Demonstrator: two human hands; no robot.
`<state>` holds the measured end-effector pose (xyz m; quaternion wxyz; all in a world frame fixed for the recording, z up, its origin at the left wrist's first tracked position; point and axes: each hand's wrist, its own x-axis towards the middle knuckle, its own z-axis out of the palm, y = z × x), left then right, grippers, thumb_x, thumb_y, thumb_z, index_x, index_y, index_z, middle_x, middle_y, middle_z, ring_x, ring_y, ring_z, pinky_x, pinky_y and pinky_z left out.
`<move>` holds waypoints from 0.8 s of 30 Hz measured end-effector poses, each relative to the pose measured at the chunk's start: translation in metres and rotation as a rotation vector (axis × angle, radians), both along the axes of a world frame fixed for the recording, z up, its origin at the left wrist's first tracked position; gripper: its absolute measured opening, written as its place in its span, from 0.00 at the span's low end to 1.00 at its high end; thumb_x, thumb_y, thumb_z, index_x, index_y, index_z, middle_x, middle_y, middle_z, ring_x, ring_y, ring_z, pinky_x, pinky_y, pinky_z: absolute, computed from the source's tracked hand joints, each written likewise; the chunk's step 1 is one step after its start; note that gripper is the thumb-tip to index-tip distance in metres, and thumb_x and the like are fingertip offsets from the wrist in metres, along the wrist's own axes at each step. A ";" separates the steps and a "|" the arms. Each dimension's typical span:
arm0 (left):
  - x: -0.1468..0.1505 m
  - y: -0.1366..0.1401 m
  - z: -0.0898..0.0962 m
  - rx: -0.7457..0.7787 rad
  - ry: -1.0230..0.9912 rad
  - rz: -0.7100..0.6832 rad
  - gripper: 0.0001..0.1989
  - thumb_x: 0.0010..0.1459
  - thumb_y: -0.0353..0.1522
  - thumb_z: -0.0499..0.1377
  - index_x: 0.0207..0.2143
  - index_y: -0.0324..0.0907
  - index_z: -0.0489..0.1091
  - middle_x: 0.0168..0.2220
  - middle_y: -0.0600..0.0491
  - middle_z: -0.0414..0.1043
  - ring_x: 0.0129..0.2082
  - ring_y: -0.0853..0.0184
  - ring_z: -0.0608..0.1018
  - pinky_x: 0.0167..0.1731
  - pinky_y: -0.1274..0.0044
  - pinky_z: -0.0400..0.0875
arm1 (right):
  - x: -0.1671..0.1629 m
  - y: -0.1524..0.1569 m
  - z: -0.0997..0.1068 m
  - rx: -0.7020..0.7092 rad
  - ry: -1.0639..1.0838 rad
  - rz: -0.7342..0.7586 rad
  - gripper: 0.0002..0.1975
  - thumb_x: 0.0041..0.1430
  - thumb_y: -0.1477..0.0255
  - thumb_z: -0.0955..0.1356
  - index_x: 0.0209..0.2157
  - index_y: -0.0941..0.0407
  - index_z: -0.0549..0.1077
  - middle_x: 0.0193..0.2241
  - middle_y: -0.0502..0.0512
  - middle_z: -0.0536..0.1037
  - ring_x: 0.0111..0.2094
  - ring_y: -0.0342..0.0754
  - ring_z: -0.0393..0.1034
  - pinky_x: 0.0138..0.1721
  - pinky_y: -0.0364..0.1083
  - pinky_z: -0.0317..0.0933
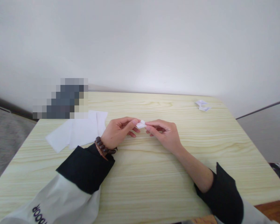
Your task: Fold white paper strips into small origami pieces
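Observation:
Between my hands, above the middle of the table, is a small folded piece of white paper [141,124]. My left hand [121,129] pinches its left end between thumb and fingers. The right end is pinched by my right hand [164,132], with the fingertips close to those of the left. Parts of the paper are hidden behind the fingers. Two small folded white paper pieces [202,105] lie together at the far right of the table. Flat sheets of white paper [84,130] overlap one another to the left of my left hand.
The light wood-grain table [149,186] reaches back to a white wall [154,46]. A blurred-out dark object [64,101] is at the table's far left corner. Beside the table's right edge, some dark and pale items [278,174] are partly in view.

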<state>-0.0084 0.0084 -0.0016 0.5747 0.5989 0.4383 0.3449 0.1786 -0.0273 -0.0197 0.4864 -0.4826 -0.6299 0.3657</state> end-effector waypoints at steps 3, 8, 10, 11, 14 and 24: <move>-0.001 0.001 0.000 0.020 0.026 -0.009 0.23 0.48 0.44 0.63 0.40 0.36 0.72 0.32 0.48 0.78 0.27 0.66 0.79 0.27 0.75 0.77 | 0.000 0.000 0.001 0.005 -0.060 0.007 0.08 0.55 0.68 0.68 0.36 0.56 0.78 0.30 0.54 0.80 0.28 0.43 0.74 0.29 0.42 0.69; -0.001 -0.002 -0.005 0.153 0.174 0.018 0.22 0.53 0.43 0.59 0.45 0.36 0.71 0.32 0.49 0.79 0.28 0.67 0.79 0.33 0.74 0.75 | 0.001 0.003 0.000 -0.074 -0.040 -0.025 0.12 0.54 0.68 0.69 0.40 0.56 0.75 0.30 0.54 0.80 0.28 0.44 0.73 0.29 0.43 0.67; -0.002 -0.002 -0.007 0.320 0.300 0.027 0.17 0.56 0.41 0.58 0.40 0.38 0.74 0.34 0.49 0.79 0.32 0.66 0.78 0.36 0.74 0.73 | 0.001 0.004 0.001 -0.079 -0.093 -0.015 0.12 0.54 0.69 0.69 0.42 0.56 0.75 0.31 0.54 0.80 0.28 0.44 0.72 0.30 0.43 0.65; -0.003 -0.001 -0.008 0.419 0.368 0.019 0.14 0.56 0.40 0.57 0.37 0.40 0.75 0.34 0.50 0.79 0.33 0.65 0.77 0.37 0.73 0.72 | 0.001 0.005 0.001 -0.070 -0.138 -0.006 0.11 0.55 0.69 0.68 0.41 0.56 0.76 0.31 0.53 0.80 0.28 0.43 0.72 0.30 0.43 0.64; -0.008 0.003 -0.011 0.694 0.532 -0.064 0.09 0.54 0.38 0.59 0.30 0.42 0.76 0.30 0.52 0.77 0.35 0.63 0.74 0.40 0.69 0.67 | 0.002 0.006 0.002 -0.014 -0.293 0.025 0.07 0.56 0.71 0.68 0.35 0.56 0.78 0.29 0.52 0.79 0.27 0.43 0.69 0.29 0.43 0.62; -0.012 0.005 -0.015 0.784 0.615 -0.192 0.07 0.57 0.34 0.57 0.33 0.42 0.75 0.33 0.51 0.76 0.36 0.64 0.73 0.40 0.70 0.66 | 0.011 0.009 -0.002 0.166 -0.537 0.120 0.05 0.59 0.69 0.67 0.33 0.55 0.75 0.32 0.53 0.73 0.35 0.45 0.68 0.36 0.44 0.62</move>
